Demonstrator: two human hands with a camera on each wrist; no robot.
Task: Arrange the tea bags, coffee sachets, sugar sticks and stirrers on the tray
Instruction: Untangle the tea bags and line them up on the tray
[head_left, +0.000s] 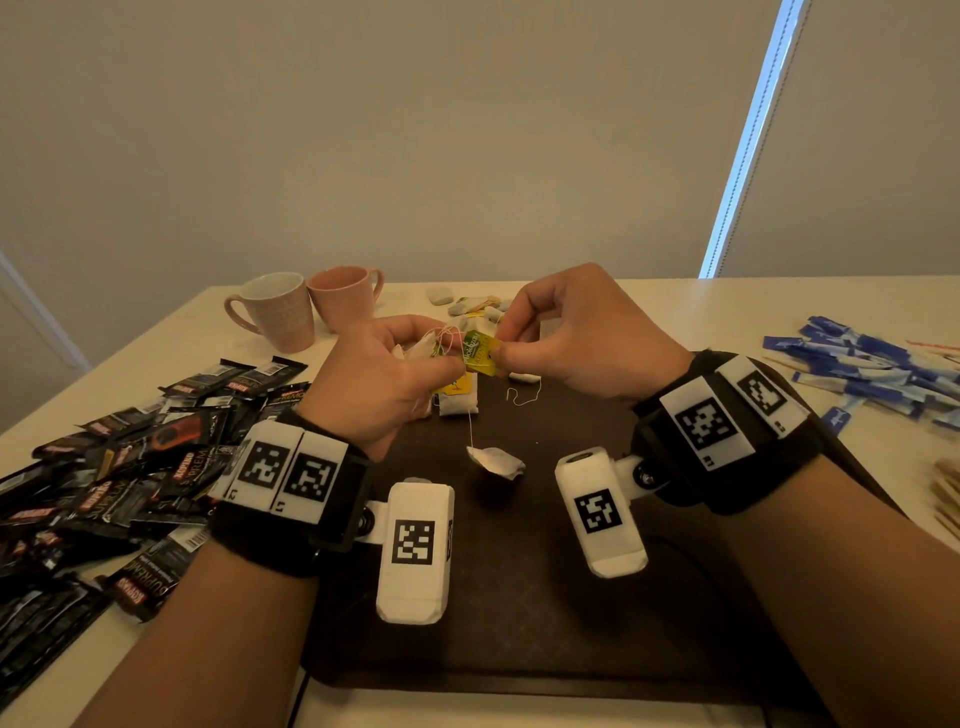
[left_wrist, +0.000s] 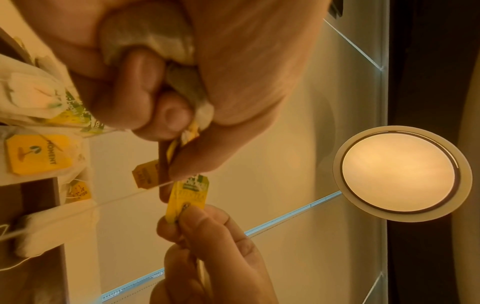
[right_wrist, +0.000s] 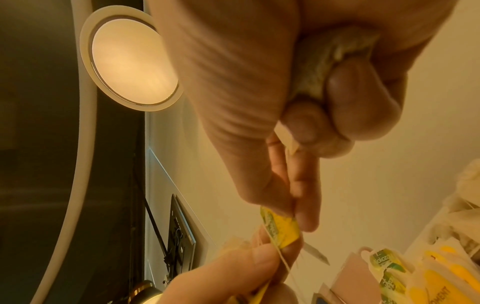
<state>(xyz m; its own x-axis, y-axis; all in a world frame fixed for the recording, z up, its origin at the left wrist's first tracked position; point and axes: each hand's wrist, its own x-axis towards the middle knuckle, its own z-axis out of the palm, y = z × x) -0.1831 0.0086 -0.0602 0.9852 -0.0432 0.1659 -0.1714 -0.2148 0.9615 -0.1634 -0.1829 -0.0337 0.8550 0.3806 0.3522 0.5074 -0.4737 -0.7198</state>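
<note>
Yellow paper tag is pinched between right hand and left hand, whose curled fingers also bunch a tea bag. Below the grip a second tea bag dangles over bare dark tray; coffee sachets crowd its left edge, sugar sticks lie right.

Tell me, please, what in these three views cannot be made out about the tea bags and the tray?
- Head view: the left hand covers most of the tea bags it grips; their count is hidden.
- Head view: both forearms cover the tray near its corners.
- Head view: the small print on the yellow tag is too small.
- Right wrist view: the right hand blurs, hiding what its palm holds.
</note>
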